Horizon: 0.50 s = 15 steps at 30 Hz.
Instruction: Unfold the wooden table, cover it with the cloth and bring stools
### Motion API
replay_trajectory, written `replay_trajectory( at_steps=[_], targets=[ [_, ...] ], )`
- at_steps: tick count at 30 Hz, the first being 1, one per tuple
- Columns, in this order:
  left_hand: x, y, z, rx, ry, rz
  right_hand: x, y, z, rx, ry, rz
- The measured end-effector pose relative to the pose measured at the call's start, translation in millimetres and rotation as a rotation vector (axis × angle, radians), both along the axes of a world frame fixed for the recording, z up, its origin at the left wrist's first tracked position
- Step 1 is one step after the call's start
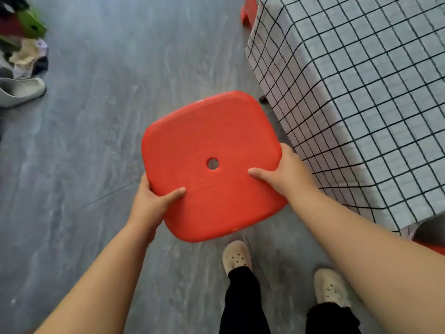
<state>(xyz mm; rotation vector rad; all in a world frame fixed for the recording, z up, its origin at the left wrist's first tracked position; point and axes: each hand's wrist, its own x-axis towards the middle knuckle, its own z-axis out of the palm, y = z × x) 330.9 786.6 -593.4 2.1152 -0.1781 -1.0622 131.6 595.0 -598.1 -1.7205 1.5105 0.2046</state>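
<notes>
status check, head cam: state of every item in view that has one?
red stool: held above the floor, seat facing the camera
left hand: gripping the stool's left edge
right hand: gripping its right edge
checked cloth: spread over the table, draped down its sides
second red stool: on the floor at the table's far corner
third red stool: mostly hidden under the cloth's near corner

a lived-in home room, grey floor (96,141), checked tablecloth (361,92), slipper (21,90), clothes pile (26,59)
</notes>
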Motion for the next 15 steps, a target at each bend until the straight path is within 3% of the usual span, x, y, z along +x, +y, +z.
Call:
replay_trajectory(
  at_steps=[3, 7, 12, 15],
  targets=[
    [0, -6, 8, 0.077, -0.075, -0.026, 7, 2, 13, 0.005, 0.045, -0.004],
    [-30, -27, 50, 0.198, -0.395, -0.289, 5, 22, 55, -0.228, 0.087, 0.236],
    [-92, -39, 167, 0.06, -0.949, -0.631, -40, 31, 172, -0.299, -0.141, 0.215],
    [-139, -45, 259, -0.044, -1.108, -0.772, -103, 34, 276, -0.416, -0.243, 0.233]
  ],
)
